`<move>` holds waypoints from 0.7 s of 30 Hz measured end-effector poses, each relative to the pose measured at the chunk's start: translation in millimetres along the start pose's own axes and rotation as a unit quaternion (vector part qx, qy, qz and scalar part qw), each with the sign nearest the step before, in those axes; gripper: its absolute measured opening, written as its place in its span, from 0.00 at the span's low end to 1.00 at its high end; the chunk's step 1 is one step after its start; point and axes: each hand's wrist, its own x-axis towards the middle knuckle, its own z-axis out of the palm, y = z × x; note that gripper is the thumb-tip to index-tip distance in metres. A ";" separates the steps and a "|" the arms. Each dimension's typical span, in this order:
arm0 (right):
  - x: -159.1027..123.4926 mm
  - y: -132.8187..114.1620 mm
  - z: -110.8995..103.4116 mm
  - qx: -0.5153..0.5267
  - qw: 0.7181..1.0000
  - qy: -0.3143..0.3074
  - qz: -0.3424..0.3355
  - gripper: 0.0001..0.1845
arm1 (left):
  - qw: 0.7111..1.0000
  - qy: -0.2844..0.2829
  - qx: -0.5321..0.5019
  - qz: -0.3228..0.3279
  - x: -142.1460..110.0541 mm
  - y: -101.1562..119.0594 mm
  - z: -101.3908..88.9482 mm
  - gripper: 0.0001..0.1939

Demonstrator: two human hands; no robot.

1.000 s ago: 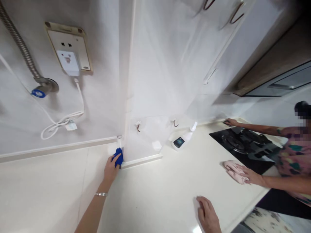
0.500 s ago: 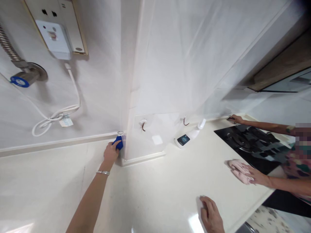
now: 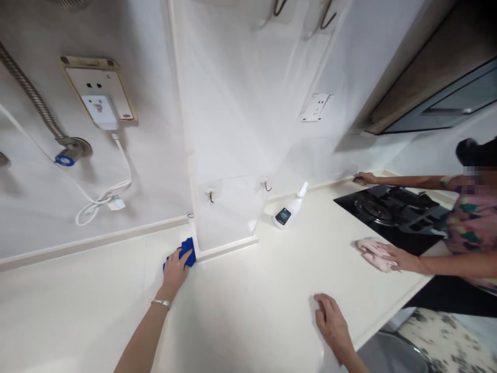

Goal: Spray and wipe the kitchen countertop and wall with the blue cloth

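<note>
A blue cloth (image 3: 188, 252) lies under my left hand (image 3: 175, 269), pressed on the white countertop (image 3: 240, 305) beside the foot of the wall corner. My left fingers are closed on the cloth, and a silver bracelet (image 3: 161, 302) circles that wrist. Lower right, my right hand (image 3: 332, 322) rests on the counter with loosely bent fingers and nothing in it. Between the hands and the wall, a white spray bottle (image 3: 288, 212) with a dark label leans back in view, standing near the backsplash.
At right, a co-worker's hand (image 3: 399, 258) presses a pale pink cloth (image 3: 373, 253); their other hand (image 3: 365, 178) touches the far counter edge. A black gas stove (image 3: 388, 207) lies between those arms. Wall hooks (image 3: 211, 196), a socket (image 3: 99, 93) with a plugged cable and a valve (image 3: 72, 153) line the wall.
My left hand and the blue cloth have moved down from the wall edge, nearer the corner's base. The camera view has tilted and shifted; my right hand stays on the counter.
</note>
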 end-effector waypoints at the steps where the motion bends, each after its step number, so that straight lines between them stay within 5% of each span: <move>1: 0.5 -0.6 0.7 0.001 1.000 0.006 -0.004 0.16 | 1.000 0.007 0.013 0.022 -13.5 -0.4 -1.8 0.29; 4: 2.1 -1.5 2.6 0.006 1.000 0.020 -0.016 0.16 | 0.992 0.061 0.061 0.097 -44.2 -4.3 -5.8 0.29; 7: 3.5 -0.9 3.1 0.012 0.999 0.029 -0.027 0.16 | 0.986 0.109 0.074 0.102 -71.5 -9.9 -1.3 0.27; 13: 3.4 -4.3 1.0 0.018 0.999 0.028 -0.028 0.16 | 0.987 0.014 0.026 0.160 -131.2 -4.7 16.3 0.36; 21: 0.7 -6.0 -0.3 0.017 1.000 0.022 -0.007 0.16 | 0.992 0.014 0.013 0.128 -112.7 10.3 15.0 0.29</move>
